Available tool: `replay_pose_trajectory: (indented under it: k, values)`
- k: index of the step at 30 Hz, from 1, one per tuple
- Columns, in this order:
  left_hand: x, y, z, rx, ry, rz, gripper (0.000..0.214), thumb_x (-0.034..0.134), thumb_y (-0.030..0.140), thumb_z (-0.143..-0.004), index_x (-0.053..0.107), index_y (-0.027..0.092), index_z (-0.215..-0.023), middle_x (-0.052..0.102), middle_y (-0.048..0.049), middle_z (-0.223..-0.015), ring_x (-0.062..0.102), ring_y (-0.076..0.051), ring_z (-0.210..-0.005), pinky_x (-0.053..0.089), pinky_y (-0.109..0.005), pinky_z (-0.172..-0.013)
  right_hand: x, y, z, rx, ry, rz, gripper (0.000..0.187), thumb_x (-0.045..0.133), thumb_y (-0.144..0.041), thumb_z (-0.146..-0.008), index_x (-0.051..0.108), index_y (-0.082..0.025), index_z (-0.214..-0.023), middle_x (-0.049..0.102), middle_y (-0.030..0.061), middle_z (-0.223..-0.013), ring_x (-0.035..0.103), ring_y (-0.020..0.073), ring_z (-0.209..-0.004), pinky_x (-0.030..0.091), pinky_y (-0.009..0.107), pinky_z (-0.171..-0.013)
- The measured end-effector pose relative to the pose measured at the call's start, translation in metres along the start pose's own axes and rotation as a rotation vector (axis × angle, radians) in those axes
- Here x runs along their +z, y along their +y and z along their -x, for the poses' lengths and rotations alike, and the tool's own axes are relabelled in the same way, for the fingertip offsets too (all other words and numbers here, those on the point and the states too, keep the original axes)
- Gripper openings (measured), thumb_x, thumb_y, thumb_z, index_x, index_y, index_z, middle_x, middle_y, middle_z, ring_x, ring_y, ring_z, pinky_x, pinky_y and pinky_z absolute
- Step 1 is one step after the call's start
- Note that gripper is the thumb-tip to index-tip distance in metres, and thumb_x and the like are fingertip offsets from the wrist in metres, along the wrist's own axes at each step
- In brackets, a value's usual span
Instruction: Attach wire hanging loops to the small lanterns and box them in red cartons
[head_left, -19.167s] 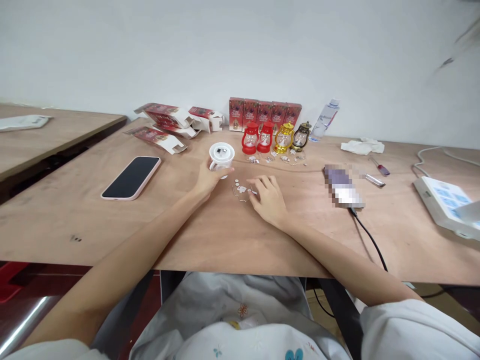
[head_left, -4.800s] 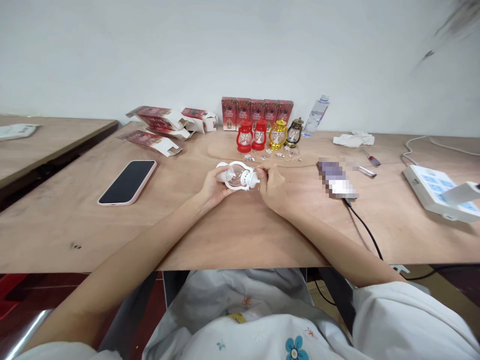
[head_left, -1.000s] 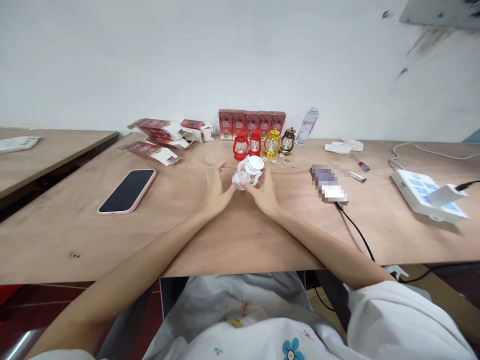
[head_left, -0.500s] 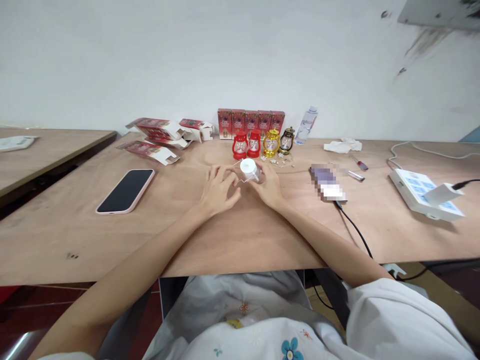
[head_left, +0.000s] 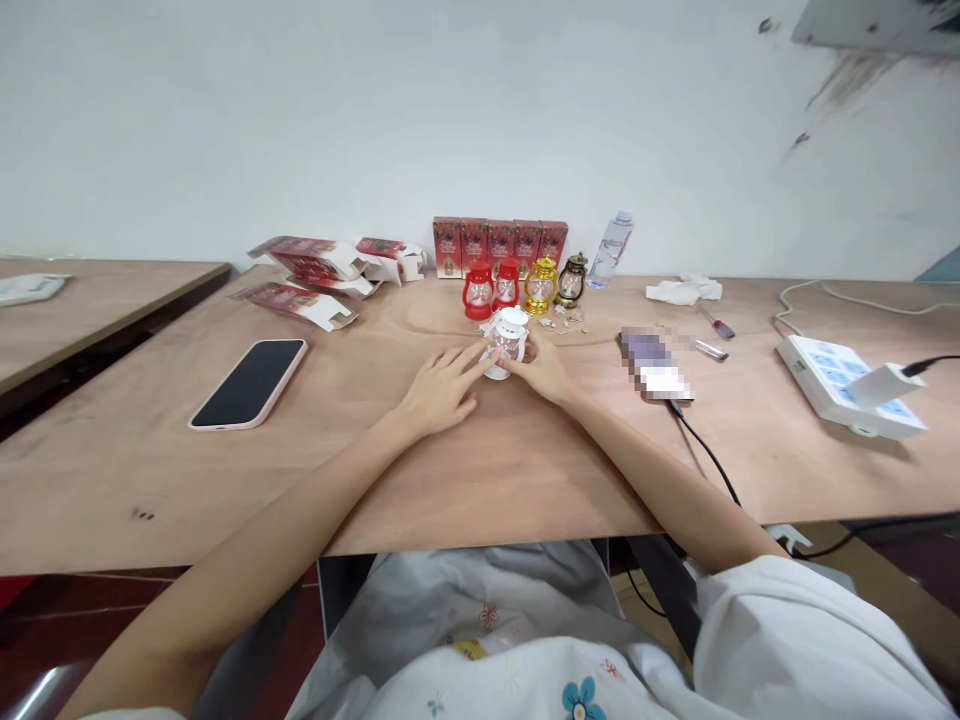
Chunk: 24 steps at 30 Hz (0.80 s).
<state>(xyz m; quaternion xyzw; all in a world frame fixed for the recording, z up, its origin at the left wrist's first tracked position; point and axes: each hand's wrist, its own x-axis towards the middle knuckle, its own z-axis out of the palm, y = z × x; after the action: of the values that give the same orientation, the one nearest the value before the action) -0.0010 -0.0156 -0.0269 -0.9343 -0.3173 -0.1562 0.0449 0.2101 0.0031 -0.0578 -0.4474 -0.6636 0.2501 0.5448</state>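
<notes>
A small white toy lantern [head_left: 508,341] stands upright on the wooden table [head_left: 480,470] in front of me. My right hand [head_left: 546,368] grips its right side with curled fingers. My left hand [head_left: 441,389] lies open on the table, its fingertips touching the lantern's base from the left. Just behind it stand two red lanterns [head_left: 490,286], a gold lantern [head_left: 539,284] and a black lantern [head_left: 571,279] in a row. Small loose parts [head_left: 564,320] lie beside them.
Red boxes [head_left: 499,241] line the wall, and opened boxes [head_left: 322,268] lie at the back left. A phone [head_left: 248,382] lies left. A blurred device [head_left: 651,365] with a cable, a screwdriver [head_left: 718,324], a water bottle [head_left: 611,248], a cloth [head_left: 682,290] and a power strip [head_left: 851,385] are right.
The white lantern, tipped on its side half a second ago, now stands upright. My left hand has flattened onto the table beside it.
</notes>
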Motion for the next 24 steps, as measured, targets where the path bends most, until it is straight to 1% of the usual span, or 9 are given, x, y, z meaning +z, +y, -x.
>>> replay_pose_trajectory:
  k: [3, 6, 9, 12, 14, 16, 19, 22, 24]
  values:
    - [0.002, -0.005, 0.0, 0.004, -0.041, 0.01, 0.066, 0.047, 0.022, -0.086, 0.032, 0.029, -0.149, 0.02, -0.0085, -0.161, 0.033, -0.03, -0.142, 0.026, -0.052, -0.113, -0.004, 0.003, -0.002, 0.038, -0.07, -0.017, 0.066, 0.077, -0.04, -0.067, 0.052, -0.019, -0.125, 0.067, 0.0115, -0.12, 0.066, 0.025, -0.104, 0.053, 0.046, -0.091]
    - [0.002, -0.017, -0.001, -0.022, -0.033, 0.017, 0.062, 0.048, 0.026, -0.087, 0.037, 0.03, -0.147, 0.026, -0.0066, -0.16, 0.031, -0.029, -0.143, 0.02, -0.054, -0.116, -0.007, 0.007, -0.003, 0.051, -0.099, -0.018, 0.065, 0.074, -0.036, -0.068, 0.05, -0.018, -0.125, 0.064, 0.0132, -0.123, 0.064, 0.0271, -0.109, 0.051, 0.049, -0.094]
    - [-0.001, -0.04, 0.002, -0.247, 0.076, -0.058, 0.054, 0.05, 0.027, -0.084, 0.052, 0.019, -0.137, 0.04, -0.0123, -0.153, 0.031, -0.031, -0.143, 0.017, -0.053, -0.118, -0.007, 0.011, -0.002, 0.0, -0.105, -0.017, 0.071, 0.069, -0.029, -0.067, 0.041, -0.019, -0.131, 0.055, 0.0145, -0.133, 0.057, 0.0285, -0.12, 0.048, 0.051, -0.099]
    - [-0.007, -0.073, 0.013, -0.556, 0.209, -0.174, 0.048, 0.047, 0.024, -0.081, 0.062, 0.009, -0.124, 0.036, -0.0182, -0.153, 0.022, -0.036, -0.146, 0.009, -0.058, -0.118, -0.006, 0.007, 0.002, -0.166, 0.065, 0.101, 0.067, 0.061, -0.023, -0.071, 0.037, -0.021, -0.133, 0.047, 0.0152, -0.139, 0.049, 0.0288, -0.128, 0.041, 0.053, -0.106]
    - [-0.011, -0.096, 0.025, -0.737, 0.258, -0.196, 0.048, 0.046, 0.025, -0.082, 0.062, 0.008, -0.125, 0.031, -0.019, -0.155, 0.016, -0.038, -0.147, 0.006, -0.062, -0.116, -0.006, -0.002, 0.007, -0.316, 0.249, 0.237, 0.06, 0.056, -0.02, -0.074, 0.038, -0.022, -0.131, 0.046, 0.0151, -0.136, 0.045, 0.0295, -0.13, 0.037, 0.056, -0.109]
    - [-0.013, -0.117, 0.037, -0.861, 0.301, -0.17, 0.051, 0.05, 0.025, -0.079, 0.061, 0.006, -0.125, 0.024, -0.0209, -0.158, 0.01, -0.041, -0.148, 0.003, -0.065, -0.115, -0.003, -0.013, 0.013, -0.446, 0.357, 0.357, 0.056, 0.053, -0.018, -0.075, 0.038, -0.024, -0.129, 0.045, 0.0145, -0.134, 0.043, 0.0308, -0.131, 0.034, 0.058, -0.11]
    - [-0.012, -0.138, 0.05, -0.89, 0.31, -0.159, 0.052, 0.049, 0.024, -0.077, 0.062, 0.006, -0.124, 0.02, -0.0187, -0.16, 0.008, -0.042, -0.148, 0.001, -0.067, -0.114, 0.004, -0.026, 0.023, -0.547, 0.31, 0.476, 0.052, 0.052, -0.017, -0.076, 0.04, -0.027, -0.126, 0.048, 0.0128, -0.131, 0.045, 0.0323, -0.128, 0.035, 0.059, -0.107]
    - [-0.01, -0.148, 0.054, -0.864, 0.31, -0.184, 0.053, 0.045, 0.022, -0.079, 0.057, 0.007, -0.129, 0.03, -0.019, -0.156, 0.015, -0.041, -0.147, 0.004, -0.068, -0.113, 0.016, -0.032, 0.033, -0.663, 0.195, 0.534, 0.048, 0.05, -0.013, -0.076, 0.046, -0.028, -0.121, 0.055, 0.0111, -0.125, 0.054, 0.03, -0.117, 0.043, 0.055, -0.098]
    - [-0.009, -0.15, 0.053, -0.846, 0.318, -0.193, 0.054, 0.044, 0.02, -0.08, 0.054, 0.005, -0.131, 0.038, -0.0217, -0.151, 0.023, -0.04, -0.144, 0.008, -0.068, -0.113, 0.022, -0.036, 0.038, -0.769, 0.17, 0.58, 0.048, 0.048, -0.01, -0.076, 0.048, -0.027, -0.121, 0.059, 0.0102, -0.122, 0.058, 0.0274, -0.111, 0.048, 0.05, -0.091]
